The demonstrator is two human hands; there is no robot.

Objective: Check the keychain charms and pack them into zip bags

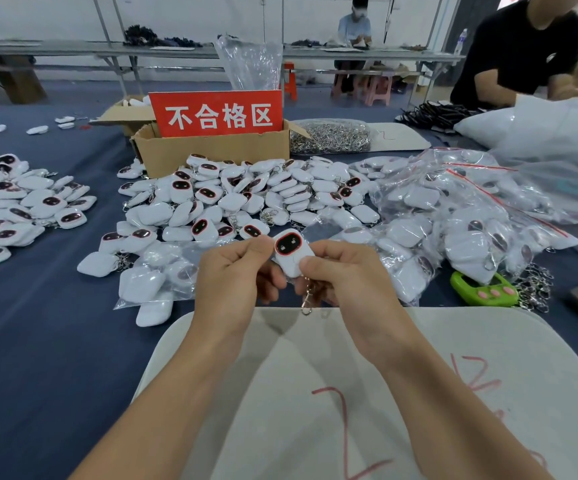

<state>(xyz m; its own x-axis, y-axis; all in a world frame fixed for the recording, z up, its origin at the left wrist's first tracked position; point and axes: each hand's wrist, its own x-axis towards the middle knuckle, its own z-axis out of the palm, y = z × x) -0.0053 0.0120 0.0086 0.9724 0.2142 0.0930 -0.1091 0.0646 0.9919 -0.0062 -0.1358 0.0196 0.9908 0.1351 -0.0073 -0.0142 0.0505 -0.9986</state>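
The left hand and right hand, fingers curled, pinch one white rounded keychain charm, dark face up, well this side of the brown cardboard box. Best turn it slowly, checking its back and metal ring.

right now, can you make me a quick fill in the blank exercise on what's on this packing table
1. The left hand and the right hand together hold one white keychain charm whose dark face is rimmed in ____.
2. The box holding the red sign is made of ____.
3. The gadget with pink buttons, lying to the right of the hands, has a body that is ____ in colour.

Missing words: red; cardboard; green
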